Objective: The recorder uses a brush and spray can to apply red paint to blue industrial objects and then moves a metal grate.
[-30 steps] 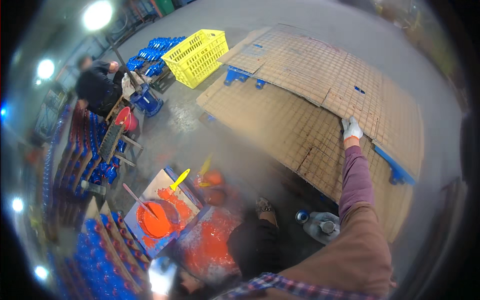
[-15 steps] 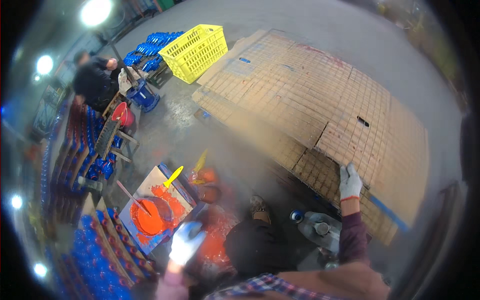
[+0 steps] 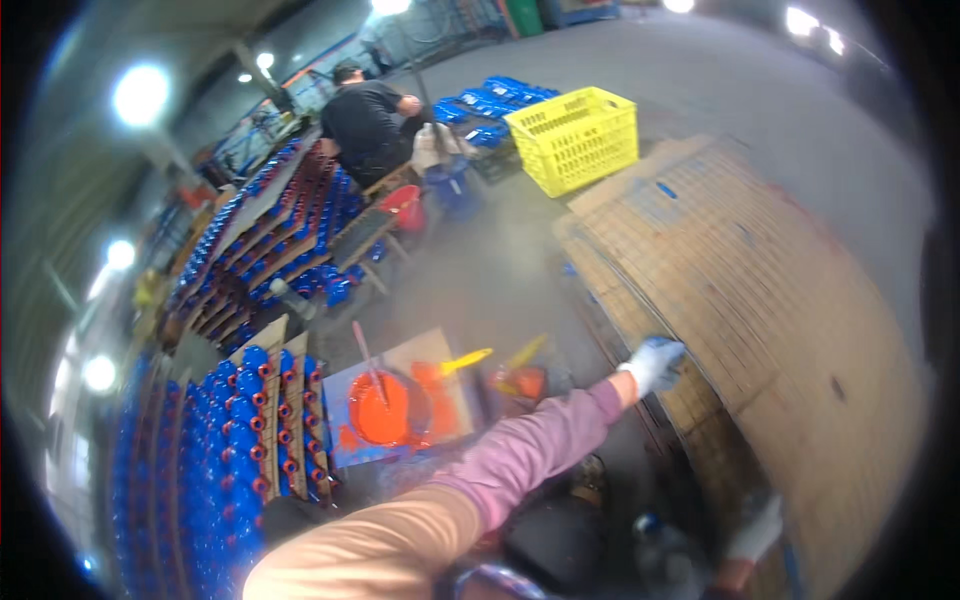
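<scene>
A large cardboard sheet [image 3: 790,290] marked with grid lines lies on a low stack at the right. My left hand [image 3: 652,366], in a white and blue glove, reaches across to the stack's left edge. Its fingers curl at the rim of the upper sheet and seem to pinch it. Lower down, my right hand [image 3: 757,530], also gloved, is at the near part of the same edge. Motion smears its fingers. Left of my forearm, a tub of orange paint [image 3: 380,408] with a stick in it stands on a board, beside a yellow-handled brush [image 3: 466,360].
Rows of blue parts with red ends [image 3: 245,420] stand between cardboard strips at the left. Farther back are a red bucket [image 3: 404,208], a blue bucket [image 3: 452,190] and a yellow crate [image 3: 575,145]. A co-worker [image 3: 365,125] sits by more blue parts.
My left hand has moved from beside the paint tub across to the cardboard's edge. My right hand is lower in view, and the view has turned so the scene sits differently.
</scene>
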`<state>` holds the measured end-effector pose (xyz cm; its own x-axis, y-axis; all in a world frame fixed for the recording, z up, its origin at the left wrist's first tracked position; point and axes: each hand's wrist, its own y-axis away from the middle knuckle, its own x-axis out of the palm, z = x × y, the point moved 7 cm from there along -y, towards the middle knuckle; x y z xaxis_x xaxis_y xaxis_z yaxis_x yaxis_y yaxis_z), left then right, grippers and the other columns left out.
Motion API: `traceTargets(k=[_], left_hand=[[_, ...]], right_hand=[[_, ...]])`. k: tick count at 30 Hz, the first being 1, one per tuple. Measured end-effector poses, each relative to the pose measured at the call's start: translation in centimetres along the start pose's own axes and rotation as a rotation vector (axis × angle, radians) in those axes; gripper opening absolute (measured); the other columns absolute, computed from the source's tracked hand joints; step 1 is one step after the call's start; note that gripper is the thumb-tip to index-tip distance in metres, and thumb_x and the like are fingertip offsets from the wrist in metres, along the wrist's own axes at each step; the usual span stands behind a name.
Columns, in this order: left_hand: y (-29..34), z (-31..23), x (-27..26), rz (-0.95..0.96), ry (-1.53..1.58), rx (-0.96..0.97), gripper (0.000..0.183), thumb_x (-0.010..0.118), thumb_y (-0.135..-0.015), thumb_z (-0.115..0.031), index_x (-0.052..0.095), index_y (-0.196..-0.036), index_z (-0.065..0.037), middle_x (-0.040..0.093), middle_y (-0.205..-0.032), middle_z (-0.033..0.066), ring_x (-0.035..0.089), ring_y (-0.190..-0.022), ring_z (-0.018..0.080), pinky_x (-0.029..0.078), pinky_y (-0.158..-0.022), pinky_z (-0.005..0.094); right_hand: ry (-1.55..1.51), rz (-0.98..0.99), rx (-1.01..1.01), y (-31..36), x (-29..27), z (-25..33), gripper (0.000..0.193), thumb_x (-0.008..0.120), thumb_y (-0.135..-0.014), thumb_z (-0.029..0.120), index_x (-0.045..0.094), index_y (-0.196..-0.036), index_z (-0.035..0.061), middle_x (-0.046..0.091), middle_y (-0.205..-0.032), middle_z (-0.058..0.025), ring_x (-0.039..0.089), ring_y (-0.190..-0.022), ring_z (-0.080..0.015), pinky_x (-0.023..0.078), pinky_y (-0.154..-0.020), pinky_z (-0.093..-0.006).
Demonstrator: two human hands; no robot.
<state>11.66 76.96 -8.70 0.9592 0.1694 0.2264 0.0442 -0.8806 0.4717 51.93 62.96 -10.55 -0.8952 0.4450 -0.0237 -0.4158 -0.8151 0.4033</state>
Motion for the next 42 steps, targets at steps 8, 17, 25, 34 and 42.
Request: traceTargets(k=[8, 17, 25, 34, 42], left_hand=[[-3.7, 1.6, -1.8, -0.151, 0.130, -0.038, 0.038, 0.062, -0.098, -0.043, 0.066, -0.109, -0.007, 0.070, -0.099, 0.0127, 0.069, -0.079, 0.0274, 0.054, -0.064, 0.0396], [-3.7, -11.7, -4.0, -0.088, 0.131, 0.476, 0.021, 0.068, -0.092, -0.019, 0.060, -0.075, -0.009, 0.055, -0.060, 0.0060, 0.048, -0.045, 0.0167, 0.035, -0.040, 0.0326], [-9.0, -5.5, -10.5, -0.206, -0.281, 0.242, 0.026, 0.068, -0.096, -0.027, 0.060, -0.077, -0.011, 0.056, -0.062, 0.0050, 0.049, -0.048, 0.0170, 0.039, -0.044, 0.0333], [-5.1, -2.5, -9.6, -0.117, 0.138, 0.019, 0.028, 0.060, -0.102, -0.042, 0.063, -0.096, -0.015, 0.058, -0.068, -0.0015, 0.055, -0.054, 0.0142, 0.043, -0.047, 0.0278], [-3.5, -3.0, -12.1, 0.089, 0.443, 0.066, 0.090, 0.066, -0.087, -0.066, 0.044, -0.141, 0.003, 0.055, -0.137, 0.0184, 0.061, -0.117, 0.0352, 0.052, -0.095, 0.0485]], right_hand=[[0.266, -0.227, -0.568, 1.1, 0.9, 0.9, 0.034, 0.057, -0.103, 0.036, 0.065, -0.111, 0.0037, 0.064, -0.091, -0.0035, 0.056, -0.071, -0.0111, 0.043, -0.061, -0.0260], [-0.339, -0.238, -0.143, 3.4, 5.5, 5.7, 0.024, 0.067, -0.098, 0.030, 0.068, -0.093, 0.0066, 0.060, -0.074, 0.0010, 0.052, -0.056, -0.0049, 0.040, -0.050, -0.0205], [-0.194, -0.081, 0.035, 2.2, 10.0, 1.1, 0.034, 0.066, -0.099, 0.036, 0.067, -0.091, 0.0026, 0.067, -0.077, -0.0069, 0.057, -0.054, -0.0106, 0.042, -0.047, -0.0231], [-1.032, -0.071, -0.025, 1.2, 7.0, -2.0, 0.040, 0.067, -0.099, 0.030, 0.055, -0.129, 0.0053, 0.069, -0.104, -0.0110, 0.068, -0.080, -0.0249, 0.058, -0.074, -0.0334], [0.282, -0.080, -0.546, 3.3, 3.9, 3.1, 0.041, 0.059, -0.093, -0.006, 0.056, -0.134, -0.0092, 0.065, -0.107, -0.0058, 0.059, -0.090, -0.0090, 0.051, -0.077, -0.0254]])
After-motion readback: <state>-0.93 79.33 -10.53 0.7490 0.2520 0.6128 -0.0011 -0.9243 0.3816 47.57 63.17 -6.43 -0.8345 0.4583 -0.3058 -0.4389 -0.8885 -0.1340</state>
